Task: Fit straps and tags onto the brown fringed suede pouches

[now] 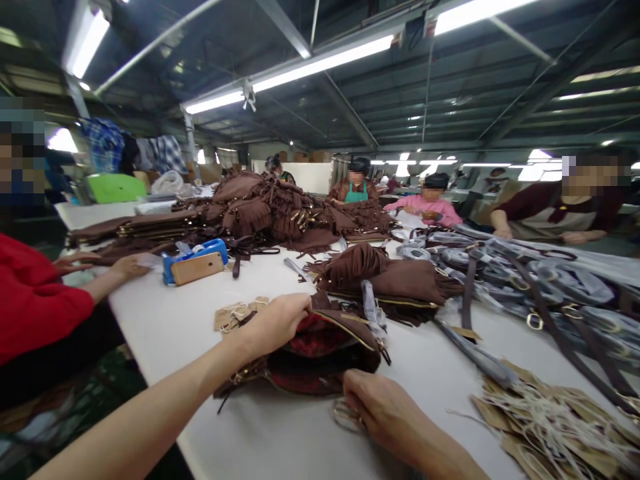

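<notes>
Left hand (285, 321) gripping far rim, right hand (374, 401) curled at near rim of a soft brown bag with gold zip and red-patterned lining (320, 343)

Bag sits mouth spread on white tabletop (265, 433); from it, left hand at 11 o'clock, right at 5; can't tell if right pinches rim or just the blurred silver metal loops (345, 415). Step in hand reads as spreading the mouth; next move likely calls for rims held apart. Count: 1 open bag, 1 gold-backed phone (200, 269) at 10, 1 blue plastic holder (215, 248) against it, 2 tan card tag clusters with white string, small (227, 318) at 10, big (560, 420) at 4, tags uncountable
</notes>
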`<state>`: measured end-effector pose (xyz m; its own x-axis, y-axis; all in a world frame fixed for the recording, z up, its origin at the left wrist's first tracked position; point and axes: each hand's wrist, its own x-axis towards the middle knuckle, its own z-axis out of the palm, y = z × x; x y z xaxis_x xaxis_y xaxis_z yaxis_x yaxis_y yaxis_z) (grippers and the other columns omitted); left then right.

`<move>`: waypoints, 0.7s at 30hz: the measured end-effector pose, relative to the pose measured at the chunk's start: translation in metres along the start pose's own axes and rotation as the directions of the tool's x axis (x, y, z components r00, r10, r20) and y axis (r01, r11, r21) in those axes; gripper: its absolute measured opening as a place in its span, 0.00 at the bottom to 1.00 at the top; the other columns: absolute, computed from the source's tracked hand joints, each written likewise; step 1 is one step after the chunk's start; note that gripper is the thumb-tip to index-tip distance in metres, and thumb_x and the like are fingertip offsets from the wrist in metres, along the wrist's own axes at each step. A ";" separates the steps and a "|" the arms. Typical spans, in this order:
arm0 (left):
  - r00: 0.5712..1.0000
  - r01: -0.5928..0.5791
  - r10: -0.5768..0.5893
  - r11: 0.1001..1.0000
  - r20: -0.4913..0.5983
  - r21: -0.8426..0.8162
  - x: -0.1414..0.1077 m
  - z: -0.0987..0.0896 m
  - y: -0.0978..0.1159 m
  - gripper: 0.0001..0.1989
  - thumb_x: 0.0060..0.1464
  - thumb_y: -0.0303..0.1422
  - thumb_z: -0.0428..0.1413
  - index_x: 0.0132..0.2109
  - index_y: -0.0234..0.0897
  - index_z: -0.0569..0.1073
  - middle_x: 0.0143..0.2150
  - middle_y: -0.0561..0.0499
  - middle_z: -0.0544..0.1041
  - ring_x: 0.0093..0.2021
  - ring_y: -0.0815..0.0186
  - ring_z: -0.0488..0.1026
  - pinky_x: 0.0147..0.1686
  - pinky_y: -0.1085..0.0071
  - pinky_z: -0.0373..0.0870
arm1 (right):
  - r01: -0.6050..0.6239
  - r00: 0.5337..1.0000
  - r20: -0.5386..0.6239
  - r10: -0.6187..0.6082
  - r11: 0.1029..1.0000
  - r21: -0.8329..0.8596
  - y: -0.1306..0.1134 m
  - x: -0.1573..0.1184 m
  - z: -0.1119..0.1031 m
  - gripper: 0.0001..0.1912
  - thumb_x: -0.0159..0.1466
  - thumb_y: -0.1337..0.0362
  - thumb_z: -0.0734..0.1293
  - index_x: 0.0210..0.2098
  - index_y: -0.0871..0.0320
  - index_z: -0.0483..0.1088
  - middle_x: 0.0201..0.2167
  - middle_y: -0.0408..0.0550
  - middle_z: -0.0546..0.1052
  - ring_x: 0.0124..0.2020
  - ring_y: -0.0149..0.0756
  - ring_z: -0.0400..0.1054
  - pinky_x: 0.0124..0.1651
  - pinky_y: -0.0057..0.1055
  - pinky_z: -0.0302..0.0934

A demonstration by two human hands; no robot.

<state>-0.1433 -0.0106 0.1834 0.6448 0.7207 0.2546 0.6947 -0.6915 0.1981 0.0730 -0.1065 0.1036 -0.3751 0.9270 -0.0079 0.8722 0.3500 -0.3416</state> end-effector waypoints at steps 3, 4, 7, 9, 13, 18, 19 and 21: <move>1.000 0.000 0.000 1.000 -0.013 -0.008 -0.002 0.002 -0.010 0.11 0.57 0.20 0.44 0.40 0.38 0.67 0.38 0.51 0.74 0.39 0.65 0.71 0.41 0.71 0.67 | -0.013 1.000 -0.029 0.013 1.000 0.011 0.001 0.005 0.004 0.10 0.65 0.70 0.54 0.30 0.55 0.63 0.28 0.45 0.73 0.28 0.35 0.63 0.30 0.30 0.48; 1.000 -0.008 0.008 1.000 -0.020 0.006 -0.002 0.002 -0.012 0.13 0.57 0.18 0.43 0.41 0.38 0.67 0.40 0.51 0.73 0.39 0.65 0.70 0.41 0.71 0.67 | -0.012 0.999 -0.039 0.014 0.999 0.041 0.002 0.005 0.004 0.10 0.65 0.69 0.54 0.30 0.55 0.62 0.27 0.45 0.72 0.28 0.34 0.63 0.31 0.30 0.48; 0.995 -0.083 0.091 0.980 -0.039 0.182 -0.005 -0.002 -0.006 0.14 0.58 0.17 0.43 0.43 0.37 0.67 0.47 0.48 0.71 0.40 0.65 0.70 0.39 0.70 0.67 | -0.001 0.997 -0.080 0.018 0.979 0.206 0.006 0.005 0.002 0.10 0.66 0.66 0.54 0.28 0.55 0.60 0.27 0.43 0.70 0.29 0.34 0.62 0.33 0.29 0.51; 0.984 -0.157 0.176 0.920 -0.022 0.359 -0.011 -0.004 0.012 0.09 0.61 0.21 0.46 0.40 0.36 0.68 0.47 0.46 0.70 0.42 0.62 0.69 0.39 0.68 0.67 | 0.008 0.995 -0.097 0.025 0.947 0.322 0.009 0.006 0.000 0.10 0.66 0.63 0.54 0.28 0.55 0.59 0.26 0.42 0.69 0.29 0.34 0.63 0.34 0.29 0.53; 0.920 -0.391 0.364 0.850 0.142 0.354 -0.035 0.018 0.062 0.05 0.62 0.29 0.50 0.37 0.37 0.69 0.39 0.48 0.71 0.38 0.61 0.68 0.32 0.69 0.69 | 0.036 0.989 -0.140 0.046 0.848 0.529 0.017 0.009 0.003 0.12 0.65 0.59 0.55 0.29 0.56 0.63 0.30 0.45 0.71 0.34 0.37 0.64 0.39 0.32 0.57; 0.931 -0.358 0.314 0.885 0.187 0.297 -0.040 0.081 0.073 0.08 0.60 0.25 0.48 0.44 0.33 0.70 0.41 0.46 0.75 0.40 0.61 0.72 0.39 0.66 0.72 | 0.062 0.971 -0.223 0.089 0.804 0.591 0.022 0.006 0.007 0.13 0.66 0.56 0.55 0.28 0.55 0.59 0.26 0.41 0.67 0.30 0.35 0.61 0.35 0.31 0.57; 0.952 -0.299 0.256 0.897 0.166 0.327 -0.035 0.092 0.067 0.10 0.59 0.23 0.48 0.45 0.33 0.70 0.41 0.46 0.76 0.41 0.61 0.73 0.41 0.66 0.72 | 0.060 0.966 -0.240 0.097 0.819 0.571 0.024 0.005 0.006 0.13 0.66 0.56 0.55 0.28 0.54 0.57 0.24 0.39 0.64 0.28 0.34 0.60 0.33 0.30 0.56; 0.975 -0.220 0.187 0.901 0.123 0.374 -0.025 0.108 0.053 0.13 0.57 0.19 0.47 0.45 0.31 0.72 0.40 0.44 0.77 0.39 0.61 0.75 0.41 0.66 0.73 | 0.059 0.953 -0.284 0.110 0.847 0.528 0.027 0.002 0.002 0.13 0.67 0.56 0.54 0.28 0.54 0.56 0.23 0.38 0.62 0.26 0.33 0.58 0.31 0.29 0.54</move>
<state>-0.0876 -0.0599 0.0851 0.7973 0.5795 0.1688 0.6036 -0.7629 -0.2316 0.0948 -0.0953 0.0926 -0.1721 0.9599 0.2213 0.5515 0.2800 -0.7858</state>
